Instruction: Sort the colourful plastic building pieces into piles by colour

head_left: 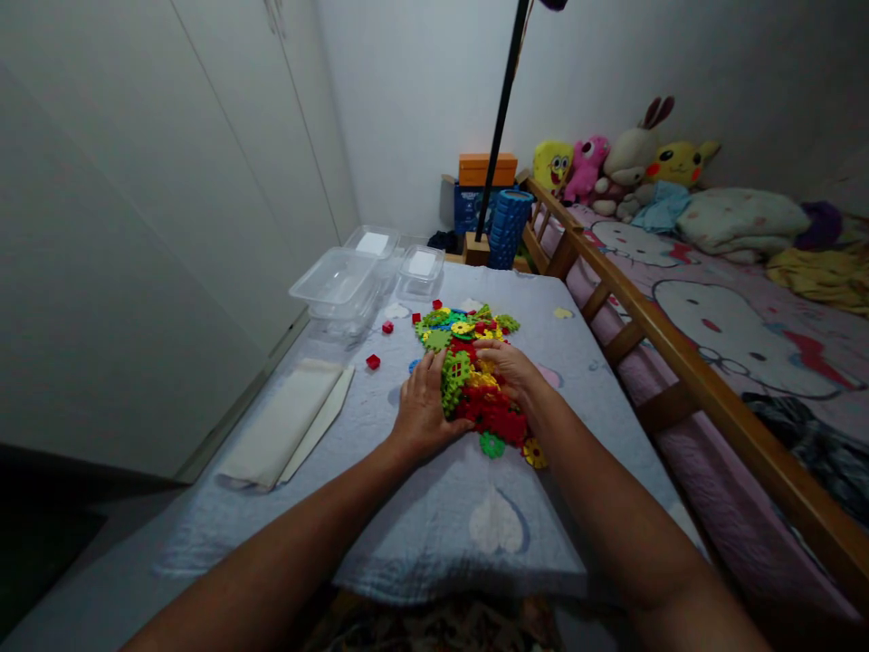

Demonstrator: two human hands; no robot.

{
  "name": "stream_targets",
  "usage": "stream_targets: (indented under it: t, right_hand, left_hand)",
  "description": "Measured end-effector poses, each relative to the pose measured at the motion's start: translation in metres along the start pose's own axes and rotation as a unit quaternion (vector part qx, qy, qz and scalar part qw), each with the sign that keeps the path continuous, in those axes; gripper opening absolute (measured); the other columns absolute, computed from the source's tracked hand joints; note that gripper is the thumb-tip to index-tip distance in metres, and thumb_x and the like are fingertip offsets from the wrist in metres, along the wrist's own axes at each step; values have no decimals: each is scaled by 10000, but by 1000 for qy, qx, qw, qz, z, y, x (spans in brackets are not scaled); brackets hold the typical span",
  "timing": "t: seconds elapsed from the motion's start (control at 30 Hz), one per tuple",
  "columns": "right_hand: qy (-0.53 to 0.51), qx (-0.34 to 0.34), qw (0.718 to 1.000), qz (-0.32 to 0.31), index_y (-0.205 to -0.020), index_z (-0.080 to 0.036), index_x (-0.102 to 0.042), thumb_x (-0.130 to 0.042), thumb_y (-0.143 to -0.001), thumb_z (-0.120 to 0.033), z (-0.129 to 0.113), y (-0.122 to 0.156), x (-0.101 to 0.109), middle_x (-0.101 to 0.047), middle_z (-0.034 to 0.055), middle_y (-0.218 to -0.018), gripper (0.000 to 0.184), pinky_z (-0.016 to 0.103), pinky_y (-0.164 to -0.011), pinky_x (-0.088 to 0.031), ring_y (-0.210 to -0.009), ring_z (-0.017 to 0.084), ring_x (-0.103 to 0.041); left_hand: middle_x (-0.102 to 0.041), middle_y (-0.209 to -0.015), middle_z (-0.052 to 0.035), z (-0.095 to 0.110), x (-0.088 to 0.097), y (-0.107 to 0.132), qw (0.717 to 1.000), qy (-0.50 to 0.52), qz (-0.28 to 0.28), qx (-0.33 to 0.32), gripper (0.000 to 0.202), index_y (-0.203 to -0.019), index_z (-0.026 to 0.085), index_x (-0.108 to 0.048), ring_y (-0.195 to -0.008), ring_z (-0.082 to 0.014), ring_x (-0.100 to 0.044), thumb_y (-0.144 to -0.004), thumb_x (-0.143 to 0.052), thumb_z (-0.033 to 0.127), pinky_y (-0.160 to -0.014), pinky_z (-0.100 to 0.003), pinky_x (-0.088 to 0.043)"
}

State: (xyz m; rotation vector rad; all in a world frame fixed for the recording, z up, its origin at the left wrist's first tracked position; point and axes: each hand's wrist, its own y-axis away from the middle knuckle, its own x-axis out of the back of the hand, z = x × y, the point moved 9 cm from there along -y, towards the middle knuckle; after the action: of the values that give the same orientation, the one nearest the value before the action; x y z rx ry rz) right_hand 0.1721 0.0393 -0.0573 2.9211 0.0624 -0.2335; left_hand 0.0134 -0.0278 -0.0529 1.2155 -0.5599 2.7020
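Observation:
A heap of plastic gear-shaped building pieces in red [494, 412], green [454, 385] and yellow lies on the cloth-covered table. My left hand [426, 406] cups the heap's left side, thumb and fingers apart, against the green pieces. Across the heap, my right hand [514, 369] reaches over from the right with its fingers stretched over the red and yellow pieces; its palm side is hidden. A green flower-like disc [492, 445] and a yellow one [534, 453] rest at the near edge. Small red pieces [373, 361] are scattered to the left.
Clear plastic containers [336, 276] stand at the table's back left, with a smaller lidded box [421, 264] beside them. Folded cream cloth [281, 426] lies at the left. A wooden bed rail [652, 308] runs along the right. Behind the table rises a black pole [501, 118].

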Motion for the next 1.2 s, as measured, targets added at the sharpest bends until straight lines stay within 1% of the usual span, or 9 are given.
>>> stream_targets:
  t: [0.2, 0.3, 0.4, 0.53, 0.63, 0.73, 0.83, 1.0, 1.2]
  right_hand:
    - [-82, -52, 995, 7, -813, -210, -632, -701, -645, -136, -15, -22, -30, -659, -29, -736, 196, 227, -568, -524, -642, 119, -617]
    - [-56, -54, 997, -18, -834, -208, -656, -706, -712, -205, -22, -29, -51, -688, -17, -814, 132, 248, -631, -541, -711, 131, -640]
    - [24, 2, 998, -51, -862, -209, -689, -702, -767, -303, -33, -30, -60, -718, -2, -897, 135, 279, -776, -549, -852, 157, -661]
    - [192, 95, 976, -46, -989, -206, -722, -678, -811, -449, -44, -19, -32, -733, 30, -1033, 305, 375, -983, -504, -1026, 214, -654]
    - [341, 159, 926, -31, -1154, -217, -709, -656, -832, -576, -43, 6, 9, -693, 83, -1240, 486, 454, -1096, -438, -1196, 277, -613]
    - [490, 181, 852, -26, -1449, -256, -563, -697, -787, -679, -20, 43, 47, -544, 135, -1507, 797, 510, -1197, -338, -1423, 340, -462]
    - [589, 147, 794, -39, -1625, -229, -336, -705, -716, -789, 20, 80, 74, -374, 194, -1639, 1130, 580, -1227, -268, -1532, 413, -301]
    - [638, 149, 754, -51, -1690, -214, -86, -727, -627, -862, 58, 116, 74, -179, 225, -1717, 1400, 618, -1245, -189, -1581, 445, -159]
    - [633, 180, 752, -35, -1685, -213, -137, -751, -662, -816, 52, 96, 47, -261, 236, -1687, 1337, 627, -1236, -216, -1565, 440, -218]
  left_hand:
    - [-247, -1656, -209, -3, 9, 6, 998, 15, 55, -7, 1311, -1631, 275, -13, -1559, -407, -240, -676, -869, 547, -1245, -613, -268]
    - [-274, -1649, -202, -4, 12, 7, 998, 13, 65, -9, 1282, -1628, 287, -43, -1552, -402, -259, -685, -854, 599, -1245, -606, -267]
    - [-306, -1639, -198, -2, 16, 8, 997, 12, 76, -25, 1214, -1621, 273, -102, -1539, -390, -285, -711, -834, 602, -1250, -584, -263]
    - [-354, -1612, -182, -2, 19, 10, 996, 7, 85, -31, 1056, -1592, 263, -226, -1510, -383, -334, -760, -800, 568, -1238, -595, -273]
    - [-401, -1578, -177, -5, 21, 9, 995, 0, 92, -24, 895, -1555, 249, -332, -1481, -374, -382, -813, -758, 511, -1221, -590, -298]
    - [-425, -1560, -176, -11, 24, 8, 996, -14, 89, -7, 811, -1521, 240, -400, -1466, -370, -401, -830, -737, 498, -1217, -582, -300]
    - [-432, -1555, -171, -20, 26, 8, 996, -27, 80, 16, 851, -1524, 257, -401, -1468, -371, -394, -805, -755, 544, -1213, -586, -295]
    - [-390, -1582, -181, -30, 24, 9, 996, -45, 66, 41, 1016, -1554, 264, -362, -1485, -398, -359, -721, -799, 648, -1202, -597, -301]
    - [-400, -1564, -204, -30, 13, 7, 999, -29, 30, 11, 1061, -1559, 205, -350, -1467, -399, -373, -715, -786, 679, -1217, -584, -303]
